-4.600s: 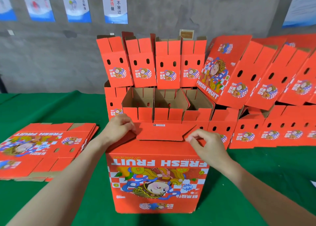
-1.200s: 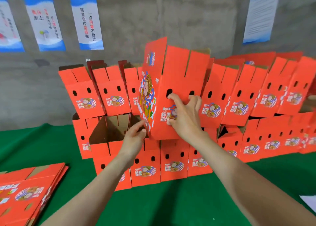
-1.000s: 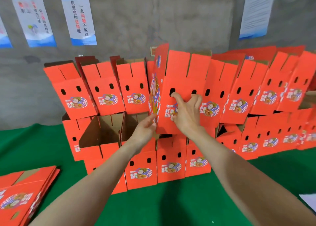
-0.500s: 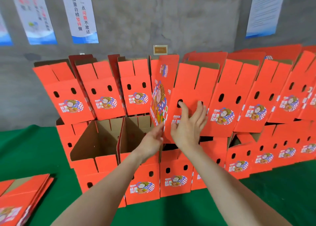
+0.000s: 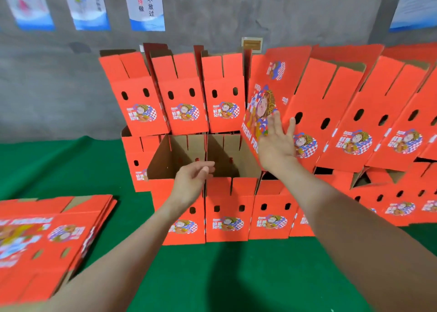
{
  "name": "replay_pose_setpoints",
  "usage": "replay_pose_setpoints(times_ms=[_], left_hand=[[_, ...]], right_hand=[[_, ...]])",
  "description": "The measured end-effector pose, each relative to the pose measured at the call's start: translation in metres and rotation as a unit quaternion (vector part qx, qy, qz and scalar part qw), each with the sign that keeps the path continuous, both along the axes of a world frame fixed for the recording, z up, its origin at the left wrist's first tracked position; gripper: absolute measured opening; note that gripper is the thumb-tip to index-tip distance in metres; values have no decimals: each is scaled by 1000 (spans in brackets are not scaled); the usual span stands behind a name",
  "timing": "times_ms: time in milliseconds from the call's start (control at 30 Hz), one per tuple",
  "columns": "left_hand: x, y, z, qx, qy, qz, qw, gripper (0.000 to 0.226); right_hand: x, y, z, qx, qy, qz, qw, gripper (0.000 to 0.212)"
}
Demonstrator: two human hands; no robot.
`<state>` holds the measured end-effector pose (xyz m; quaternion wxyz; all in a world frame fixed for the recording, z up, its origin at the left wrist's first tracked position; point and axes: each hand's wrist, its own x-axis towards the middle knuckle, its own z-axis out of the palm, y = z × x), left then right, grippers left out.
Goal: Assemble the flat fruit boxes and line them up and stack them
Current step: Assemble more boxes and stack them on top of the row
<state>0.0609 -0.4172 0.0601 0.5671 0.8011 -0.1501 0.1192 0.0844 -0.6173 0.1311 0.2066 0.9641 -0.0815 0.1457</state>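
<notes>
Red fruit box (image 5: pixel 307 94), cartoon-printed, sits tilted, right hand (image 5: pixel 276 144) flat on it.

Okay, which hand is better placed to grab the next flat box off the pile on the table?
Left. The left hand is free, low and on the side of the flat pile. The right hand is open at the tilted box in the upper row, farther away.

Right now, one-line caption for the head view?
Right hand open at the tilted upper fruit box, left hand empty below, flat boxes stacked at left.
</notes>
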Motion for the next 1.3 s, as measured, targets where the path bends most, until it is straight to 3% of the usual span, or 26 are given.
replay_pose_setpoints(times_ms=[100,200,267,333,400,500,633,833,933,1033,1100,1133,1200,1300], left_hand=[[-22,79,-30,-9,16,58,998,31],[-43,173,-72,22,60,161,985,24],[-55,234,-97,51,91,238,966,21],[-64,289,-114,89,119,303,941,20],[-72,336,-125,141,140,367,909,22],[-79,389,-137,211,160,416,870,25],[-71,444,-160,253,203,423,846,33],[-33,484,-188,410,298,280,815,59],[-24,461,-208,466,278,186,819,54],[-43,426,-223,423,209,206,858,56],[-56,409,-225,360,110,218,900,49],[-61,405,-228,352,90,228,903,41],[-63,402,-231,365,140,252,885,50],[-58,409,-243,429,231,235,841,68]], right_hand=[[-1,7,8,53,-16,-9,998,48],[-6,35,7,166,-115,46,978,49],[-15,74,-3,243,-186,156,939,39],[-30,124,-20,329,-211,285,875,27],[-46,183,-46,374,-194,388,820,19],[-58,264,-87,384,-74,443,807,18],[-54,341,-134,374,93,417,823,30],[-31,389,-161,375,173,323,851,33],[-19,395,-181,388,205,263,859,33],[-9,394,-203,414,242,185,858,34],[-4,392,-218,432,271,132,850,36],[-3,392,-225,440,284,108,845,36],[-1,393,-237,477,305,65,822,29],[-2,398,-249,602,292,-14,743,18]])
